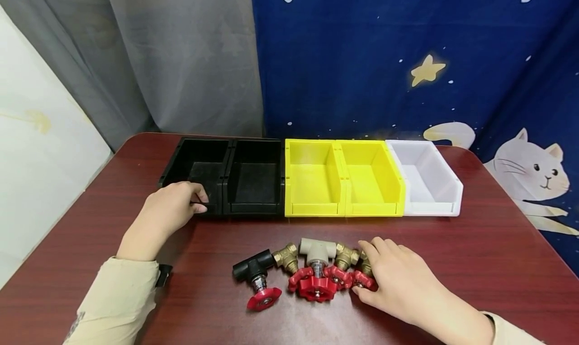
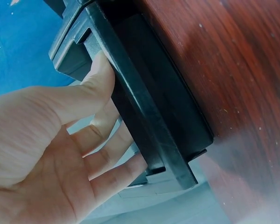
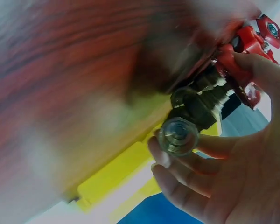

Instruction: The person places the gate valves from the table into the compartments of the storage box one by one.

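At the front edge of the leftmost black bin (image 1: pixel 212 199) is my left hand (image 1: pixel 174 207). Its thumb lies against the bin's front rim (image 2: pixel 144 107) and its curled fingers reach over the opening. My right hand (image 1: pixel 400 277) grips the rightmost brass valve (image 3: pixel 196 109). The thumb is on that valve's red handwheel (image 3: pixel 235 70) and the fingers curl about the brass body. Left of it in the row lie another brass valve (image 1: pixel 347 257), a grey plastic valve (image 1: pixel 318 249), a further brass valve (image 1: pixel 287 257) and a black plastic valve (image 1: pixel 253 266), all with red handwheels.
Beside the leftmost bin stand another black bin (image 1: pixel 254 208), two yellow bins (image 1: pixel 315 210) (image 1: pixel 374 210) and a white bin (image 1: pixel 431 209) in one row. The dark red table (image 1: pixel 493 234) ends at a grey curtain (image 1: pixel 190 59) and a blue curtain (image 1: pixel 344 48).
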### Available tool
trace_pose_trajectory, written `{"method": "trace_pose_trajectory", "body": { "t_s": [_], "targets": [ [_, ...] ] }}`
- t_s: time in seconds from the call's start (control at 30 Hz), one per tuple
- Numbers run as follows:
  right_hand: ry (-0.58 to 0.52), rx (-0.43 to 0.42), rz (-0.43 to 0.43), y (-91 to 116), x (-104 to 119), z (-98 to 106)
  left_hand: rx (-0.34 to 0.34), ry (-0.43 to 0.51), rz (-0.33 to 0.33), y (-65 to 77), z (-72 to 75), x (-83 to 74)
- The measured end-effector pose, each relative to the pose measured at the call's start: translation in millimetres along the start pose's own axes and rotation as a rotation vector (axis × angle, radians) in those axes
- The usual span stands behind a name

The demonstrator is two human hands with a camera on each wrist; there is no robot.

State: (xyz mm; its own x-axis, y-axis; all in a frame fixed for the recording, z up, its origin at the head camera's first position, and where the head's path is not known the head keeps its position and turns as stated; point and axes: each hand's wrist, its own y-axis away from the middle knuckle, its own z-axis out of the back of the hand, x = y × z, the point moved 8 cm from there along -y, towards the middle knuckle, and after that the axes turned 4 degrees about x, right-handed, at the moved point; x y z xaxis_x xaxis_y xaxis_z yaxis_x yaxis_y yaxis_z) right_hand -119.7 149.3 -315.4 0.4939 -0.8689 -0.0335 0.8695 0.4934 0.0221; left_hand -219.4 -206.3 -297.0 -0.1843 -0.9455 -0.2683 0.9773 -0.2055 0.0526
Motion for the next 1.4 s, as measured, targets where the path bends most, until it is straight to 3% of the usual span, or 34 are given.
{"method": "trace_pose_trajectory", "body": {
  "t_s": [0.43,0.7,0.9,1.13,1.4],
  "targets": [
    [0.013,-0.088,0.049,0,-22,25,0.012,-0.004,0.010,-0.3,0.0,-2.0],
    [0.051,-0.150,0.140,-4,-47,46,0.006,-0.007,0.005,-0.7,-0.6,-2.0],
    [0.090,-0.154,0.199,-7,-69,59,0.004,-0.008,0.005,-0.2,-0.9,-0.7],
    [0.104,-0.171,0.285,-8,-93,62,-0.006,-0.012,0.006,1.0,-0.2,-0.4],
    [0.097,-0.158,0.273,-19,-120,66,-0.016,-0.033,0.004,2.7,1.0,-2.8]
  ]
}}
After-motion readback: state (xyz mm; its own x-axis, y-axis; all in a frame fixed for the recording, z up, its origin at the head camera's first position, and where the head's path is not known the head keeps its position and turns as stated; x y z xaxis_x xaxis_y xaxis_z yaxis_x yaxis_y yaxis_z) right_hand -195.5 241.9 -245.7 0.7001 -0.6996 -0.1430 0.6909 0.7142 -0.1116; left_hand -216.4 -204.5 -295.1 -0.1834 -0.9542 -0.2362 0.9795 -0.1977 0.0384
